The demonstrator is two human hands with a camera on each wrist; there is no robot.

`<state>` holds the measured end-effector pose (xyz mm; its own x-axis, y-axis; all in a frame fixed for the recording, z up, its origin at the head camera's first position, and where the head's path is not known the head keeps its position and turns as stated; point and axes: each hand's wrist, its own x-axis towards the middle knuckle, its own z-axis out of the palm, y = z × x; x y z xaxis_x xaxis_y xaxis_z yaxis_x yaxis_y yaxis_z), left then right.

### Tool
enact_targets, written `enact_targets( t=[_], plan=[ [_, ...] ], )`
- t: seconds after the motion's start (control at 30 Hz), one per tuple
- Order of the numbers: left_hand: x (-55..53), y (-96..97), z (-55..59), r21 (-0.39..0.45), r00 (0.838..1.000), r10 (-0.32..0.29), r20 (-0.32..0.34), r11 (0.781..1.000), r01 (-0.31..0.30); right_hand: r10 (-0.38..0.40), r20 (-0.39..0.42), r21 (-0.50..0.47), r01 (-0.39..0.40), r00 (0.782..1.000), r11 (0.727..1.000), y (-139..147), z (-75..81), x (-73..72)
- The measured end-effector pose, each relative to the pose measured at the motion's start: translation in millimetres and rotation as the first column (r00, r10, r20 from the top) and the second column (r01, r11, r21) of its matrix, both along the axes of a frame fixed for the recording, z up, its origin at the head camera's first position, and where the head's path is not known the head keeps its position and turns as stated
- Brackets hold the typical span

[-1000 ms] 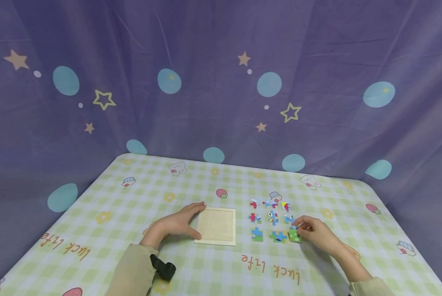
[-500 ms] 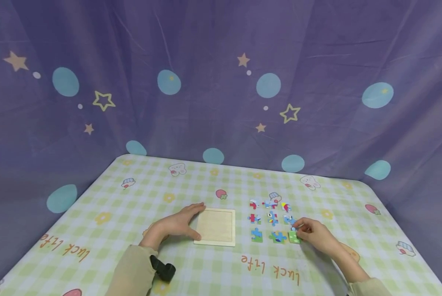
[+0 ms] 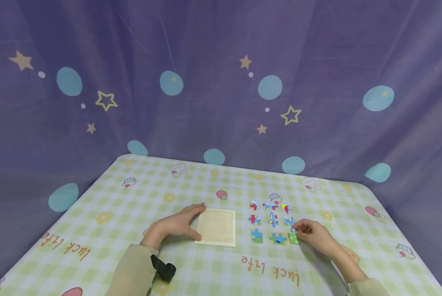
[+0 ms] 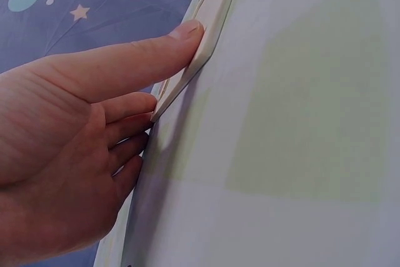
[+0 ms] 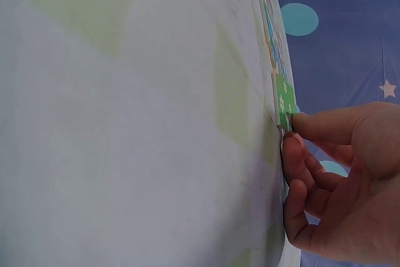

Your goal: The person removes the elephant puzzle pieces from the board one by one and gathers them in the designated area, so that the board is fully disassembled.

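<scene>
A square wooden puzzle tray (image 3: 216,227) with a raised rim lies on the table, its inside bare. My left hand (image 3: 177,223) rests at its left side, thumb on the near-left corner and fingertips by the far-left corner. In the left wrist view, the thumb presses the rim of the tray (image 4: 211,29) from above, fingers fairly straight. My right hand (image 3: 316,235) pinches a green puzzle piece (image 3: 294,238) with white flowers at its right edge, between thumb and index finger. That green piece (image 5: 285,97) is seen almost edge-on at the table in the right wrist view.
Several other puzzle pieces lie apart in rows, among them a blue-and-green piece (image 3: 257,236), a wider one (image 3: 278,238) and a middle piece (image 3: 273,219). A checked cloth (image 3: 191,267) covers the table. Behind it hangs a purple curtain (image 3: 206,115).
The green piece looked tilted and darker a second ago; now its face shows brighter and it lies flatter. My right fingers have shifted very slightly. The left hand and tray stay put.
</scene>
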<state>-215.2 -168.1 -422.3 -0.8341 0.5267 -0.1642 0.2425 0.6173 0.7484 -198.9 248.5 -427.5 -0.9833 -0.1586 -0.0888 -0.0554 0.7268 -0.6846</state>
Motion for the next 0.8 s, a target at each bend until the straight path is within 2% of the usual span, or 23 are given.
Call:
enact_targets(
  t=[0.13,0.4,0.8],
  plan=[
    [-0.4,1.5,-1.8,-0.018,1.000,-0.007,-0.007,1.000,0.007,-0.006,0.007,0.005,0.006,1.000,1.000,0.2,-2.2,-0.3],
    [-1.5,2.3,-2.4,-0.028,0.999,-0.016,-0.031,0.999,0.016,0.009,-0.028,0.037,-0.008,1.000,0.999,-0.2,-1.7,-1.2],
    [-0.9,2.9,4.0,-0.035,1.000,-0.014,-0.023,0.999,0.013,0.020,-0.038,0.047,-0.018,0.999,0.999,0.1,2.4,-1.8]
  ],
)
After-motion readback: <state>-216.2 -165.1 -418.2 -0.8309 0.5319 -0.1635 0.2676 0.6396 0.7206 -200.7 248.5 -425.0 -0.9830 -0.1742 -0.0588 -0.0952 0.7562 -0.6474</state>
